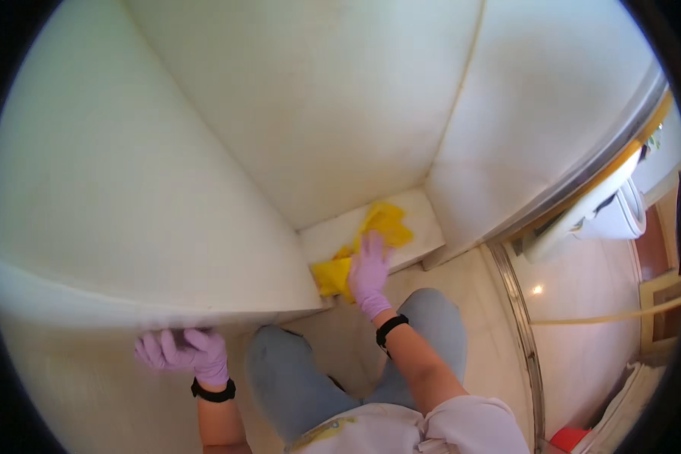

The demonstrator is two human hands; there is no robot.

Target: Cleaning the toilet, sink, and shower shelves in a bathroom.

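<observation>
A lilac rubber glove covers my right hand (370, 276), which presses a crumpled yellow cloth (386, 222) onto a low white ledge (429, 219). Part of the cloth spreads past my fingertips, and another part hangs over the ledge's front edge on the left. My left hand (183, 352), gloved the same way, is beside the lower edge of the large white panel (151, 227) at left. Its fingers are curled; whatever may be inside them is hidden. Black bands circle both wrists.
Pale walls (310, 98) close in the corner behind the ledge. My bent knees (435, 318) are close in front of it. A metal floor track (516, 303) curves along the right. Beyond it are a white toilet-like fixture (617, 216), a yellowish hose (598, 319) and a red object (570, 439).
</observation>
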